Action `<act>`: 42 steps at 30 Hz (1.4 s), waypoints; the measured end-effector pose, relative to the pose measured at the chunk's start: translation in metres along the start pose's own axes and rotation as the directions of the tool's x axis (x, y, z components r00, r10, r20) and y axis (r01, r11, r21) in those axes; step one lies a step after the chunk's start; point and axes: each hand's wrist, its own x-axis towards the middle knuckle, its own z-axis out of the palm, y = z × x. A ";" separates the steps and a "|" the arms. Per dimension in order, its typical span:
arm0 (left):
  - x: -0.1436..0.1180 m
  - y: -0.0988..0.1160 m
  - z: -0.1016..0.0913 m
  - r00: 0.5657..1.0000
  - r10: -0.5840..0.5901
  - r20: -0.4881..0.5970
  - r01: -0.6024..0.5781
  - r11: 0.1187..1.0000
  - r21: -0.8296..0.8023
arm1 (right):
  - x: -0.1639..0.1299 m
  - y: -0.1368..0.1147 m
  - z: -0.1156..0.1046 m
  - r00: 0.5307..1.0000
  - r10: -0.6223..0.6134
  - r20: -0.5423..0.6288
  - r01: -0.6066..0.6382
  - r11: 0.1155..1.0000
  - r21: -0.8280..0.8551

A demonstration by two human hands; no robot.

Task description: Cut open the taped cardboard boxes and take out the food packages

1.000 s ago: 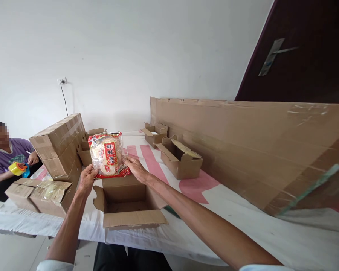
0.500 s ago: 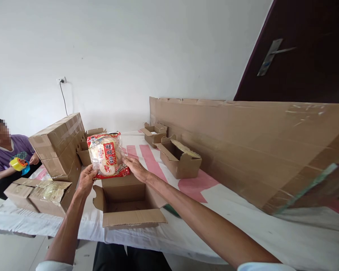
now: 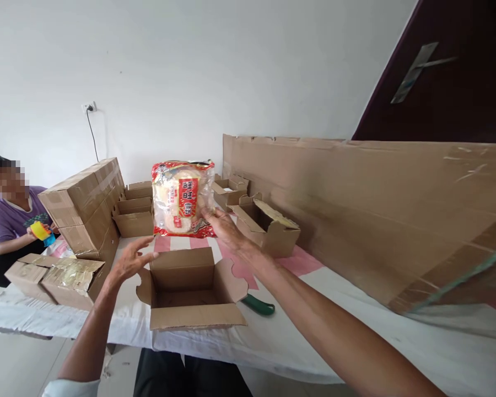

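My right hand (image 3: 225,226) pinches the lower right edge of a clear and red bag of rice crackers (image 3: 182,201), holding it upright in the air. Beneath the bag, an open cardboard box (image 3: 196,317) stands on the cloth-covered table with its flaps spread; the part of its inside that shows has nothing in it. My left hand (image 3: 130,259) is apart from the bag, fingers spread, by the box's left rear corner. A green curved handle (image 3: 259,305) lies at the box's right side; its other end is hidden.
Stacked cartons (image 3: 82,204) and a low taped carton (image 3: 66,275) stand at left. Other open boxes (image 3: 268,226) stand farther back. A long cardboard panel (image 3: 334,204) borders the right side. At far left a person (image 3: 14,215) holds a yellow and blue object (image 3: 41,231).
The bag has moved up and to the right in my right hand. My left hand has let go of it and opened. The camera view has shifted slightly.
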 end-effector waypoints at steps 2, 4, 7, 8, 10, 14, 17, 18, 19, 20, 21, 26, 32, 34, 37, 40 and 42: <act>-0.006 -0.006 0.000 0.993 -0.087 0.076 0.074 0.983 0.166 | 0.003 -0.001 -0.018 0.997 -0.047 -0.067 0.037 0.989 -0.140; -0.011 -0.012 0.000 0.978 -0.127 0.166 0.092 0.975 0.201 | 0.004 0.003 -0.033 0.993 -0.072 -0.094 0.043 0.960 -0.277; -0.010 -0.018 0.000 0.966 -0.100 0.240 0.056 0.982 0.183 | 0.003 0.012 -0.044 0.993 -0.080 -0.087 0.040 0.919 -0.391; -0.008 -0.020 -0.002 0.969 -0.096 0.226 0.053 0.980 0.191 | 0.002 0.015 -0.045 0.994 -0.077 -0.074 0.040 0.912 -0.408; 0.000 -0.021 -0.004 0.986 -0.095 0.140 0.064 0.976 0.210 | 0.002 0.020 -0.043 0.997 -0.068 -0.036 0.045 0.895 -0.443; 0.021 -0.017 -0.010 0.988 0.042 -0.149 -0.008 0.975 0.221 | 0.006 0.026 -0.032 0.996 -0.020 0.084 0.063 0.831 -0.553; 0.032 -0.001 -0.011 0.917 0.247 -0.313 -0.118 0.918 0.379 | 0.012 0.025 -0.022 0.984 0.036 0.175 0.087 0.758 -0.647; 0.034 0.006 -0.011 0.895 0.314 -0.317 -0.147 0.878 0.455 | 0.013 0.025 -0.018 0.977 0.056 0.206 0.103 0.722 -0.685; 0.035 0.013 -0.010 0.885 0.368 -0.287 -0.173 0.830 0.530 | 0.015 0.023 -0.014 0.968 0.076 0.241 0.127 0.679 -0.723; 0.036 0.020 -0.008 0.888 0.399 -0.230 -0.197 0.779 0.595 | 0.017 0.022 -0.009 0.956 0.097 0.278 0.157 0.632 -0.759; 0.037 0.027 -0.005 0.900 0.406 -0.158 -0.216 0.730 0.648 | 0.019 0.021 -0.004 0.942 0.118 0.315 0.191 0.585 -0.788; 0.049 0.040 0.013 0.987 0.132 0.091 -0.149 0.547 0.823 | 0.030 0.025 0.024 0.874 0.219 0.435 0.313 0.431 -0.846; 0.066 0.025 0.017 0.991 -0.127 0.042 0.020 0.449 0.893 | 0.042 0.039 0.040 0.842 0.280 0.461 0.357 0.350 -0.866; 0.069 0.020 0.015 0.990 -0.141 0.021 0.042 0.433 0.901 | 0.042 0.041 0.038 0.832 0.286 0.476 0.365 0.364 -0.857; 0.071 0.013 0.012 0.988 -0.154 -0.005 0.070 0.420 0.905 | 0.043 0.041 0.027 0.814 0.281 0.508 0.375 0.412 -0.830; 0.075 0.004 0.003 0.985 -0.168 -0.037 0.104 0.415 0.904 | 0.044 0.042 0.000 0.866 0.177 0.468 0.293 0.579 -0.761; 0.079 -0.003 -0.006 0.982 -0.179 -0.064 0.134 0.407 0.903 | 0.040 0.047 -0.026 0.934 0.080 0.347 0.179 0.737 -0.652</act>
